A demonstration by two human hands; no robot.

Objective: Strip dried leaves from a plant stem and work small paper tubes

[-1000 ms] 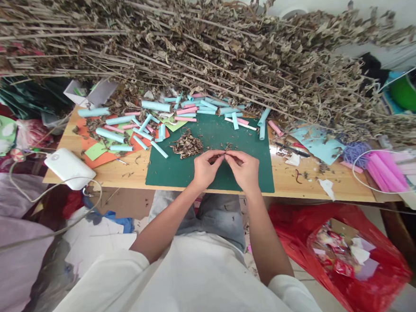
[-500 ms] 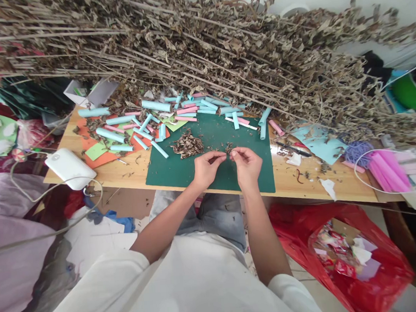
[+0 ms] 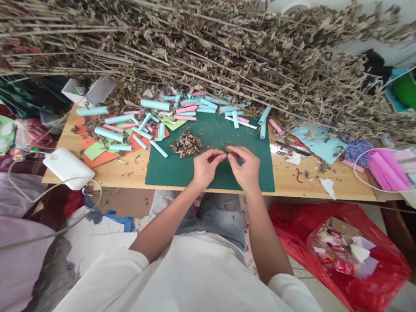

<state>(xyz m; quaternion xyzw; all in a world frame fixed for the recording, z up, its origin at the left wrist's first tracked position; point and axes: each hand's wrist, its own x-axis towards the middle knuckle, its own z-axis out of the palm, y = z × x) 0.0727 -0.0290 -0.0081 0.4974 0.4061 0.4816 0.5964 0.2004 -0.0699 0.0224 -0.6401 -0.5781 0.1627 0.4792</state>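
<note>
Green mat [image 3: 169, 172] below, left hand [image 3: 204, 168] and right hand [image 3: 247, 166] angle inward, the 2 nearly touching; whether either grips anything, I cannot tell. Leaves [image 3: 187, 144] lie heaped on the mat, beyond the left.

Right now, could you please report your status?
Left hand, right hand close together. Brown dry leaf pile on flat green mat. Pale blue paper tubes at far edge.

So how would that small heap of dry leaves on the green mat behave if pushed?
The leaf heap would probably scatter rather than slide as one, being loose pieces. Its curled, withered bits look brittle and likely to crumble. It should be light, since the pieces seem thin and dry.
</note>
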